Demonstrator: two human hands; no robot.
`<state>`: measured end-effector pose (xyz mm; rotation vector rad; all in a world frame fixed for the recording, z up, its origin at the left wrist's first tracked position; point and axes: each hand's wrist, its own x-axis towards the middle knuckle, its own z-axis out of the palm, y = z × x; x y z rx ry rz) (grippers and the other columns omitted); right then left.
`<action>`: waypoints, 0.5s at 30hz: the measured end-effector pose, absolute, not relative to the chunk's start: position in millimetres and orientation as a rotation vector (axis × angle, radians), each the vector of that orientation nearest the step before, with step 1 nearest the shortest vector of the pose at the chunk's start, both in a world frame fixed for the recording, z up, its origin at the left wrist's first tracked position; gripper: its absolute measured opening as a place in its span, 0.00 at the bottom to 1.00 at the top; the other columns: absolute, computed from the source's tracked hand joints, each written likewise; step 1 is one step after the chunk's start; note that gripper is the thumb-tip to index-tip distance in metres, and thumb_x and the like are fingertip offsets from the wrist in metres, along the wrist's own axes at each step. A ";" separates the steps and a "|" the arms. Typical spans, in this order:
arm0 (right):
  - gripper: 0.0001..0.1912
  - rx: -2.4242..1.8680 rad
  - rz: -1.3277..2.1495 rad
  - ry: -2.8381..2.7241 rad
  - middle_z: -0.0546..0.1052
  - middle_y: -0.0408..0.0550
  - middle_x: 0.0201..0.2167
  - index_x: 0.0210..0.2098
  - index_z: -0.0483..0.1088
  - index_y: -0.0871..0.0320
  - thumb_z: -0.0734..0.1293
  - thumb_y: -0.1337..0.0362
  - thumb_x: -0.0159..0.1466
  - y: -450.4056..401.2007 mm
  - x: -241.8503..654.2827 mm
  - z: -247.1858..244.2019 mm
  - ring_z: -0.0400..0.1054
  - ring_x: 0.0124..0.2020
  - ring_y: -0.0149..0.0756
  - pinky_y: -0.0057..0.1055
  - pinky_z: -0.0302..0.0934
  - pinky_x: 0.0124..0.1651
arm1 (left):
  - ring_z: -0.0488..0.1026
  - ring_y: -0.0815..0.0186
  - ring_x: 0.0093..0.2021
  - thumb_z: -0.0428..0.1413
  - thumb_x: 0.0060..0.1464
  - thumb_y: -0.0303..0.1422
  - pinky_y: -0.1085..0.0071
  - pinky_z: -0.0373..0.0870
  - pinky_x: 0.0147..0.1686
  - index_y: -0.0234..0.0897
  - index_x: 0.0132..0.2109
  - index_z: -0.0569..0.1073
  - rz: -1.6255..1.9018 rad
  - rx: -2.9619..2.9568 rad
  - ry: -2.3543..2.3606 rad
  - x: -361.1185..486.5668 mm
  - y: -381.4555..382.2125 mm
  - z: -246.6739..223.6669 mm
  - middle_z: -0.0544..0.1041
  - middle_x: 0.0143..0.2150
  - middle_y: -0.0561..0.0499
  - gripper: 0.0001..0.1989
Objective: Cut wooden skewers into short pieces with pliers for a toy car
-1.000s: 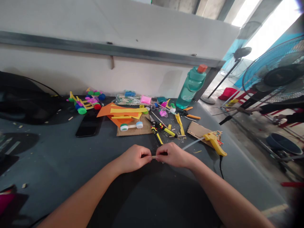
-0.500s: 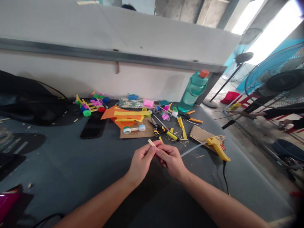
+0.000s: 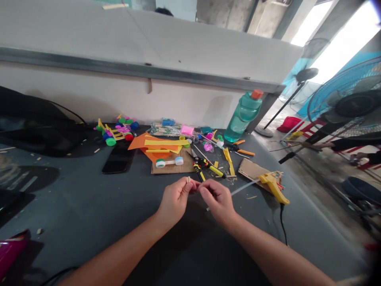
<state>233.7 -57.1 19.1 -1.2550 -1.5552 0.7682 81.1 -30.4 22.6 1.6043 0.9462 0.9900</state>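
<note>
Small pale wooden stick pieces stand up from the pinch of my left hand, thumb pressed against the curled fingers. Close beside it, my right hand is closed, its fingertips reaching the left fingers; whatever they grip is hidden. Beyond the hands lie yellow-and-black pliers and a piece of cardboard. On the cardboard rests a pale stick with a bottle cap at each end. A yellow glue gun lies to the right, its long clear glue stick passing behind my right hand.
A phone, orange paper and small cap-wheeled models are at the back left. A green bottle stands by the partition. Orange-handled scissors lie near it. A fan and another person's hands are off to the right.
My right hand has shifted slightly right, its thumb away from the left thumb. The sticks in my left hand now show only short upright ends. The glue stick's near end has come into view.
</note>
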 end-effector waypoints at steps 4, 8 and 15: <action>0.07 -1.263 0.565 -1.557 0.69 0.44 0.29 0.38 0.70 0.57 0.64 0.64 0.60 -54.2 241.8 24.4 0.62 0.26 0.30 0.27 0.58 0.28 | 0.75 0.65 0.30 0.44 0.62 0.36 0.73 0.68 0.32 0.35 0.34 0.70 0.868 1.783 0.983 78.7 -26.7 15.9 0.76 0.30 0.50 0.14; 0.09 -1.166 0.618 -1.695 0.72 0.46 0.32 0.39 0.74 0.54 0.68 0.64 0.58 -51.4 241.6 23.5 0.66 0.31 0.33 0.29 0.63 0.32 | 0.74 0.65 0.32 0.45 0.61 0.32 0.73 0.65 0.33 0.36 0.34 0.70 0.782 1.970 0.928 80.8 -28.9 11.3 0.75 0.30 0.50 0.12; 0.04 -1.269 0.610 -1.590 0.75 0.43 0.26 0.29 0.76 0.54 0.68 0.67 0.57 -51.0 239.3 20.3 0.68 0.29 0.32 0.29 0.63 0.33 | 0.72 0.67 0.26 0.43 0.63 0.38 0.73 0.66 0.29 0.35 0.31 0.68 0.697 1.672 0.850 89.7 -35.1 13.5 0.72 0.24 0.53 0.16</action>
